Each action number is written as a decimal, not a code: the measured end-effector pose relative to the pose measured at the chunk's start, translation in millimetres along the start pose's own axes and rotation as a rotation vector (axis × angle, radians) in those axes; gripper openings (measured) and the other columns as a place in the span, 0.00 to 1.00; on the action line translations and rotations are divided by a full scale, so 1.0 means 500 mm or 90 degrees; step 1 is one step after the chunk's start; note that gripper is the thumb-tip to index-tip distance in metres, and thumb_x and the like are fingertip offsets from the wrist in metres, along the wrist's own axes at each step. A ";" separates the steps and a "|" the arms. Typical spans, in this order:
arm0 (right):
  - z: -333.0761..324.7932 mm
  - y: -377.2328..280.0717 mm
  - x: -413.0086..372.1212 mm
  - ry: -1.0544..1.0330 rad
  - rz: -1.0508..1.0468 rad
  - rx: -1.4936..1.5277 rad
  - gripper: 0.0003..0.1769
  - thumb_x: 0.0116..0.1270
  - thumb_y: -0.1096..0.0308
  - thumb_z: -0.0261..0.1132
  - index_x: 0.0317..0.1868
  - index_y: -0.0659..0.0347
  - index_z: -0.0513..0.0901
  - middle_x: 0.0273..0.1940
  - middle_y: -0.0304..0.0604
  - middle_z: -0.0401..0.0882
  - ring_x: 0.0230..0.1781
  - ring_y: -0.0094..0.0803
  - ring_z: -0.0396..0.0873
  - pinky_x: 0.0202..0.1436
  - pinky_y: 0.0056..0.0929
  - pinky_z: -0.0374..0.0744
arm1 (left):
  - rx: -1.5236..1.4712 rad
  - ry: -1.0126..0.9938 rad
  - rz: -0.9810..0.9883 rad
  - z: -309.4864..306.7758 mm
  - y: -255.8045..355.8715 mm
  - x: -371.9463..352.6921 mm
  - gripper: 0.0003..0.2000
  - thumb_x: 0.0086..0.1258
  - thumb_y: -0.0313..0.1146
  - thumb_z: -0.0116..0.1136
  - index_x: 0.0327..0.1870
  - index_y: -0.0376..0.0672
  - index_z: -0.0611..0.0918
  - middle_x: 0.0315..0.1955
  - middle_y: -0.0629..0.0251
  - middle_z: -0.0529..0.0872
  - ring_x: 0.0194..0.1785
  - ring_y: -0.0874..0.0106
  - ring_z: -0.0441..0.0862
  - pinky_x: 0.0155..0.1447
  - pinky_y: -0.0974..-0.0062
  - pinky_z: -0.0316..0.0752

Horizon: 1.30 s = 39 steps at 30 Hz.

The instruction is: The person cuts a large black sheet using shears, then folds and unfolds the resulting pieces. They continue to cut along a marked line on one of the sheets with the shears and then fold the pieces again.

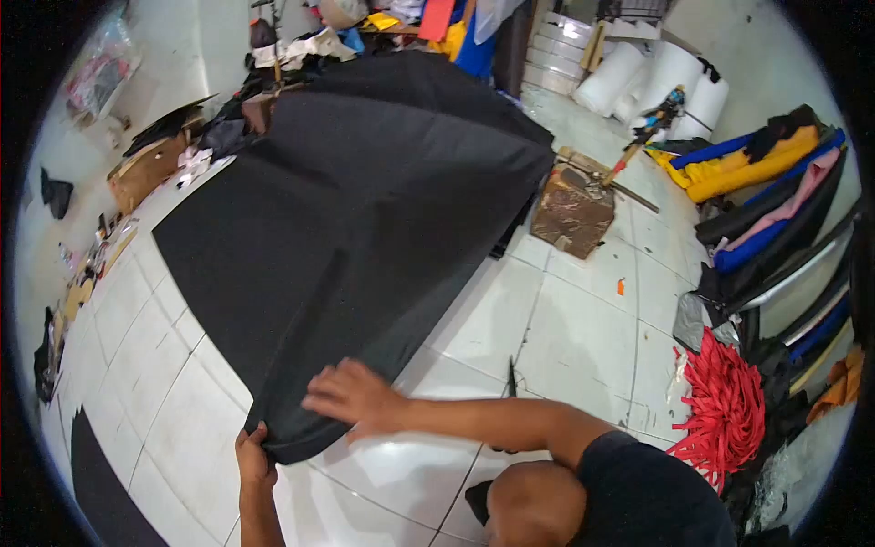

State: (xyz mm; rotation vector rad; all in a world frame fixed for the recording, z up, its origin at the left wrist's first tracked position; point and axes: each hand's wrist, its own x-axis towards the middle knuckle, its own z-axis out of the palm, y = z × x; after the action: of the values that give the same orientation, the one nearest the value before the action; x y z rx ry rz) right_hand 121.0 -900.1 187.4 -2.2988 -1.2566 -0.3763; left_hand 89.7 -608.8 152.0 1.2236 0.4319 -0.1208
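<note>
A large sheet of black fabric point(365, 210) stretches over the tiled floor away from me, with soft creases running along it. At its near corner my left hand point(255, 453) is closed, the edge pinched between thumb and fingers. My right hand point(355, 398) lies on top of the fabric, a little to the right of the left one, with fingers spread and slightly blurred. Below it, the near edge of the cloth curves round in a fold. My bent knee point(536, 501) shows under the right forearm.
A brown-wrapped block point(572, 208) stands at the fabric's right edge. A slim black pointed object point(512, 376) lies partly behind my forearm. Red strips point(720, 401) are heaped at right, below fabric rolls point(756, 169). Another black piece point(105, 483) lies at lower left.
</note>
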 end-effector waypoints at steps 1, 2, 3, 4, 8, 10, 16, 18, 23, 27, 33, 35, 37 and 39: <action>-0.025 0.032 -0.012 -0.021 0.023 -0.058 0.46 0.48 0.54 0.75 0.70 0.49 0.70 0.70 0.45 0.65 0.71 0.53 0.61 0.69 0.61 0.60 | -0.005 -0.002 0.003 -0.020 0.004 -0.005 0.17 0.73 0.29 0.55 0.57 0.29 0.75 0.50 0.53 0.84 0.53 0.63 0.82 0.59 0.65 0.77; -0.049 0.058 -0.022 0.009 0.084 -0.139 0.45 0.44 0.55 0.75 0.67 0.45 0.73 0.68 0.45 0.69 0.69 0.55 0.64 0.69 0.63 0.58 | -0.009 0.009 0.001 -0.039 0.016 -0.017 0.17 0.73 0.30 0.55 0.58 0.28 0.75 0.51 0.53 0.84 0.54 0.63 0.82 0.59 0.66 0.77; -0.052 0.117 -0.050 -0.016 0.120 -0.251 0.37 0.54 0.56 0.70 0.67 0.40 0.73 0.69 0.42 0.68 0.70 0.52 0.64 0.70 0.63 0.59 | -0.012 0.033 0.000 -0.073 0.027 -0.037 0.18 0.74 0.30 0.55 0.59 0.28 0.74 0.51 0.53 0.83 0.54 0.62 0.82 0.60 0.66 0.76; -0.075 0.171 -0.067 0.023 0.163 -0.314 0.28 0.60 0.60 0.63 0.63 0.39 0.77 0.67 0.39 0.71 0.69 0.47 0.65 0.68 0.61 0.61 | -0.003 0.056 -0.001 -0.103 0.029 -0.052 0.18 0.74 0.30 0.55 0.59 0.28 0.74 0.52 0.53 0.83 0.55 0.62 0.81 0.60 0.66 0.76; -0.194 0.325 -0.139 0.163 0.239 -0.430 0.27 0.58 0.78 0.60 0.59 0.52 0.81 0.61 0.45 0.76 0.64 0.45 0.71 0.70 0.57 0.61 | 0.002 0.170 0.018 -0.233 0.020 -0.092 0.17 0.73 0.30 0.56 0.57 0.27 0.75 0.50 0.53 0.84 0.53 0.63 0.82 0.57 0.68 0.77; -0.208 0.382 -0.185 0.146 0.259 -0.461 0.28 0.54 0.81 0.61 0.57 0.53 0.82 0.62 0.45 0.75 0.67 0.45 0.70 0.72 0.59 0.59 | 0.020 0.217 0.017 -0.332 0.006 -0.111 0.16 0.73 0.29 0.56 0.56 0.27 0.76 0.48 0.52 0.84 0.51 0.63 0.83 0.56 0.68 0.78; -0.030 0.312 -0.222 -0.050 0.250 -0.206 0.15 0.54 0.78 0.62 0.42 0.55 0.85 0.44 0.45 0.86 0.52 0.46 0.80 0.60 0.49 0.70 | 0.104 0.474 -0.017 -0.690 -0.136 -0.338 0.14 0.70 0.28 0.55 0.51 0.28 0.79 0.39 0.53 0.86 0.40 0.64 0.84 0.47 0.66 0.79; 0.068 0.211 -0.226 -0.061 0.193 -0.180 0.13 0.54 0.76 0.63 0.40 0.54 0.85 0.38 0.44 0.86 0.43 0.44 0.83 0.51 0.44 0.75 | 0.170 0.542 -0.068 -0.785 -0.209 -0.459 0.12 0.68 0.26 0.55 0.49 0.29 0.80 0.36 0.55 0.86 0.39 0.64 0.84 0.45 0.65 0.78; 0.144 0.086 -0.235 -0.081 0.223 -0.052 0.16 0.51 0.78 0.65 0.43 0.59 0.85 0.38 0.48 0.86 0.41 0.48 0.84 0.46 0.46 0.79 | 0.076 0.629 -0.056 -0.834 -0.351 -0.656 0.13 0.70 0.24 0.53 0.52 0.28 0.80 0.43 0.57 0.86 0.47 0.65 0.83 0.54 0.67 0.76; 0.118 0.101 -0.270 -0.094 0.226 -0.049 0.19 0.50 0.81 0.64 0.45 0.60 0.84 0.42 0.50 0.86 0.44 0.52 0.84 0.49 0.45 0.81 | 0.126 0.595 -0.108 -0.827 -0.367 -0.693 0.11 0.68 0.26 0.57 0.48 0.30 0.81 0.38 0.59 0.87 0.39 0.66 0.84 0.47 0.71 0.77; 0.046 0.088 -0.305 -0.142 0.297 -0.110 0.22 0.45 0.86 0.63 0.45 0.63 0.83 0.46 0.54 0.84 0.50 0.54 0.81 0.55 0.46 0.78 | 0.233 0.485 -0.237 -0.765 -0.311 -0.721 0.19 0.66 0.29 0.64 0.53 0.24 0.80 0.48 0.49 0.87 0.50 0.61 0.85 0.59 0.68 0.77; 0.044 0.078 -0.334 -0.124 0.301 -0.124 0.23 0.45 0.86 0.63 0.44 0.64 0.82 0.47 0.54 0.84 0.51 0.54 0.80 0.57 0.46 0.78 | 0.295 0.486 -0.234 -0.728 -0.295 -0.709 0.19 0.66 0.29 0.64 0.53 0.24 0.80 0.47 0.49 0.87 0.51 0.61 0.85 0.59 0.67 0.76; 0.052 0.069 -0.365 -0.110 0.281 -0.140 0.23 0.44 0.86 0.63 0.44 0.64 0.83 0.48 0.54 0.84 0.53 0.54 0.80 0.58 0.46 0.77 | 0.378 0.573 -0.093 -0.714 -0.321 -0.685 0.16 0.65 0.28 0.65 0.49 0.25 0.82 0.43 0.51 0.88 0.46 0.63 0.85 0.54 0.68 0.77; 0.053 0.053 -0.370 -0.108 0.268 -0.155 0.23 0.46 0.87 0.62 0.46 0.64 0.82 0.48 0.52 0.84 0.53 0.52 0.80 0.56 0.47 0.76 | 0.350 0.619 0.005 -0.704 -0.306 -0.667 0.14 0.65 0.28 0.66 0.47 0.26 0.83 0.40 0.53 0.89 0.43 0.65 0.85 0.51 0.69 0.77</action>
State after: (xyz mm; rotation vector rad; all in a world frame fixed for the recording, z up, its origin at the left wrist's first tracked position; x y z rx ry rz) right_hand 43.8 -1028.5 72.8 -2.7698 -0.7981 -0.1962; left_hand -353.6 -381.2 49.6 1.7860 1.2973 0.4123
